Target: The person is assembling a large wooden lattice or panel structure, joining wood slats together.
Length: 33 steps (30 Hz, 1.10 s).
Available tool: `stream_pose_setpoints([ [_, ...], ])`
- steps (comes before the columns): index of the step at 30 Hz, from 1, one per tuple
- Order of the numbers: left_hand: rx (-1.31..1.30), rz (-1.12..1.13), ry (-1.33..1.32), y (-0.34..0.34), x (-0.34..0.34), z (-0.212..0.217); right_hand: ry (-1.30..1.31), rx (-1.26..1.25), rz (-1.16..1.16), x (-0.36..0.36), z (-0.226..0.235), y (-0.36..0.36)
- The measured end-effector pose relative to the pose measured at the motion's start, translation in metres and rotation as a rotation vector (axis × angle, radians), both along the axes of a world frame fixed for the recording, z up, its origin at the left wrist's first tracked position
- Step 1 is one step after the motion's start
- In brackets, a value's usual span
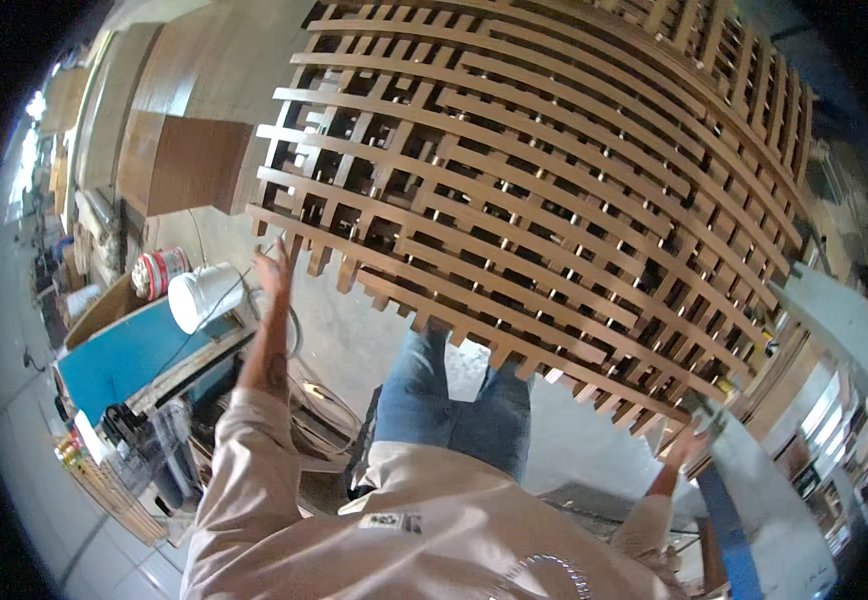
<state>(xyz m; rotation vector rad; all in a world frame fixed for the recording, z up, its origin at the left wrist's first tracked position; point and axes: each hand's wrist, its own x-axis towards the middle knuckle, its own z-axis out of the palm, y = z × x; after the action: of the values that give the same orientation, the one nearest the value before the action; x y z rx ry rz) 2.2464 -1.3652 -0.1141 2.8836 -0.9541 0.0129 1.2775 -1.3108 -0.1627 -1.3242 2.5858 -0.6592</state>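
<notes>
A large brown wooden lattice of crossed slats (514,200) spreads out in front of me, in what look like stacked layers. My left hand (272,268) is at its near left corner, just below the slat ends. The fingers look apart, and I see nothing held in them. On the other side, my right hand (687,443) is beside the near right corner of the lattice. Its fingers are small and blurred, so their grip on the slats cannot be made out. My legs stand close against the near edge of the lattice.
Left of me are a white bucket (204,298), a red and white tin (160,272) and a blue panel (139,348) among scraps and cables. Brown boards (194,165) stand at the far left. A pale board (769,500) leans near my right arm.
</notes>
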Motion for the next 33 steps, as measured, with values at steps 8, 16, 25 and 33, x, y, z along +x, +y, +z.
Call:
stream_pose_setpoints([
  [8, 0.024, -0.047, 0.637, -0.089, 0.089, -0.038, -0.47, 0.25, -0.181, 0.007, 0.044, -0.058],
  [16, -0.094, -0.198, 0.499, -0.08, 0.125, -0.011, -0.608, 0.128, -0.237, 0.044, -0.01, -0.045],
  [25, -0.139, -0.807, 0.576, -0.054, 0.055, 0.017, -0.421, 0.253, -0.341, 0.123, 0.029, -0.069],
  [33, -0.353, -0.191, 1.004, -0.047, -0.016, -0.002, -0.284, 0.127, -0.183, 0.096, 0.04, -0.047],
])
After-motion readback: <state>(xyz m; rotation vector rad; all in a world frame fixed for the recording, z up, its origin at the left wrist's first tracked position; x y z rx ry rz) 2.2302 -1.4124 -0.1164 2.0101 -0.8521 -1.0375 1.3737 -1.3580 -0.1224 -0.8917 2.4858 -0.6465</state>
